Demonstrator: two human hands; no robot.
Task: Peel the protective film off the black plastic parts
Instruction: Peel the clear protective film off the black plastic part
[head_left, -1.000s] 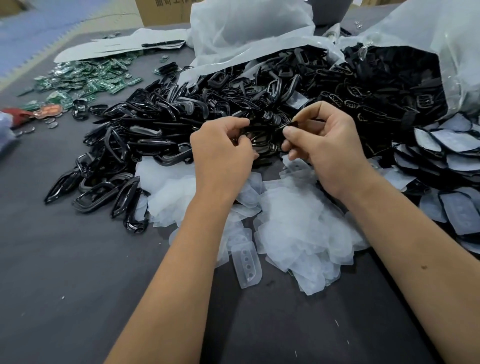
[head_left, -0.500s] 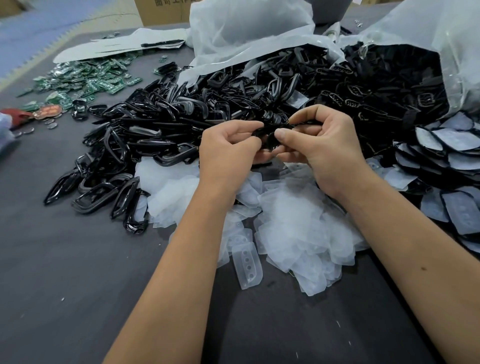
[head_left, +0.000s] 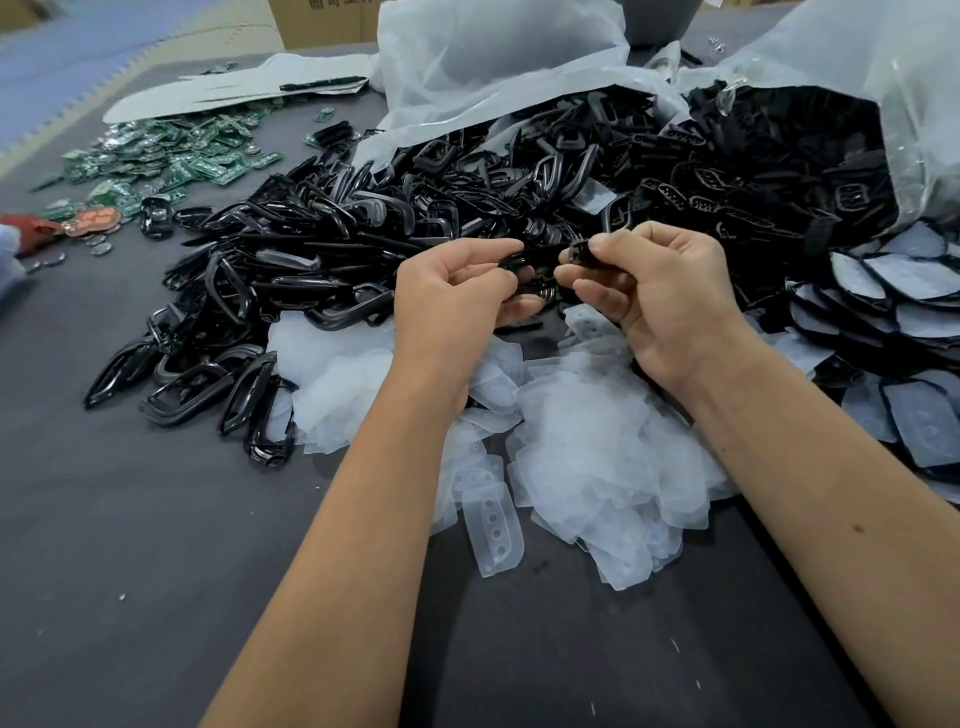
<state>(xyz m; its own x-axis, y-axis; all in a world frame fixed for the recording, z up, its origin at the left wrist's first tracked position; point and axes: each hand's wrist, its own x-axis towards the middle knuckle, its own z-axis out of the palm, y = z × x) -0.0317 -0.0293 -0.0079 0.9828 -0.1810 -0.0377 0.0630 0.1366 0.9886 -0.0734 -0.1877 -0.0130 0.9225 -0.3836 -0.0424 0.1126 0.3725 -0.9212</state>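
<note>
Between both hands (head_left: 540, 270), black part (head_left: 537, 255)

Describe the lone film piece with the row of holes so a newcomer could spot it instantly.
Start at the heap of translucent white peeled film below the two hands on the dark grey table. At its near edge, between the forearms, lies a translucent rounded-rectangle film piece. It sticks out alone and shows a clear row of round holes.
</note>
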